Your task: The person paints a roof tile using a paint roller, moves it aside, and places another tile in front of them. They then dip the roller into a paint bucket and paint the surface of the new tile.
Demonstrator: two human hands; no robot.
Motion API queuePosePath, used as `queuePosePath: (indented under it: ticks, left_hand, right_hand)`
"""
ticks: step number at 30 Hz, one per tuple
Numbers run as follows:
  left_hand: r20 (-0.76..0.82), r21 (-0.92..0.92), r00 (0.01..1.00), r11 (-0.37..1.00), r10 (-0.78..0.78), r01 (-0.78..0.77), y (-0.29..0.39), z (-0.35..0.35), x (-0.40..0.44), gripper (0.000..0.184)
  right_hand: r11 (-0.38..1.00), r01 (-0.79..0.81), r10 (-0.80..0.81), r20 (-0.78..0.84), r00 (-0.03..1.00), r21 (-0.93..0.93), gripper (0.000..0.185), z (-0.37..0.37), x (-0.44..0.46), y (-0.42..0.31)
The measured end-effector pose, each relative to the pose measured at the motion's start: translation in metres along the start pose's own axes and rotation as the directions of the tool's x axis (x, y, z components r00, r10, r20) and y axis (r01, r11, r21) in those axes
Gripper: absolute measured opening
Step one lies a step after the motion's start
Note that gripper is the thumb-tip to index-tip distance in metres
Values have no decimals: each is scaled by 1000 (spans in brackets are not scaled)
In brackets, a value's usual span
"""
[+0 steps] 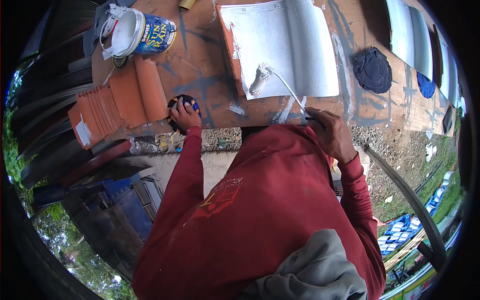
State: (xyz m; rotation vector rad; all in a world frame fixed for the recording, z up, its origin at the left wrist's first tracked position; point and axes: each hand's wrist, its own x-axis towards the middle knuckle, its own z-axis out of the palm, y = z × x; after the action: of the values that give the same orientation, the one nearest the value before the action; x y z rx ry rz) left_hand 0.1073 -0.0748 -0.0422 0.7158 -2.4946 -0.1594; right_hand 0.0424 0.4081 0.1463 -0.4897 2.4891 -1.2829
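Observation:
My right hand (332,134) is closed round the dark handle of a paint roller (260,80). The roller's white-coated head lies at the near left part of a roof tile (295,45) covered in white paint, with orange showing along its left edge. On the left, my left hand (186,116) has its fingers curled over a dark cloth (178,102) with orange and blue patches. That cloth lies against the right end of a row of overlapping bare orange roof tiles (131,92).
A blue paint bucket (157,34) lies tipped on its side at the back left of the wooden table (205,65). A bundled dark cloth (372,70) lies right of the painted tile. More white-painted tiles (410,35) stand at the far right.

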Motion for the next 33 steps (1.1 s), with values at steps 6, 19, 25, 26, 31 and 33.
queuePosePath:
  ticks: [6,19,25,26,31,33]
  left_hand:
    - [-27,34,999,999,43,-42,3,-3,-1,34]
    - [-6,42,1000,999,18,-18,7,-2,1,39]
    - [-9,55,999,998,45,-44,7,-3,1,37]
    - [-9,48,999,998,36,-35,9,-3,2,37]
    - [-4,62,999,997,40,-40,8,-3,1,36]
    - [-1,40,999,998,51,-51,6,-4,2,37]
  right_hand:
    - [985,-3,-13,-86,996,-174,31,42,-3,20]
    - [993,119,-120,-97,988,-15,43,56,-23,31]
    - [916,-186,214,-40,976,354,35,60,-31,38]
    - [924,-170,189,-20,982,343,36,61,-31,43]
    - [933,-232,232,32,972,274,35,62,-21,34]
    - [873,-306,303,71,950,379,36,61,-20,36]
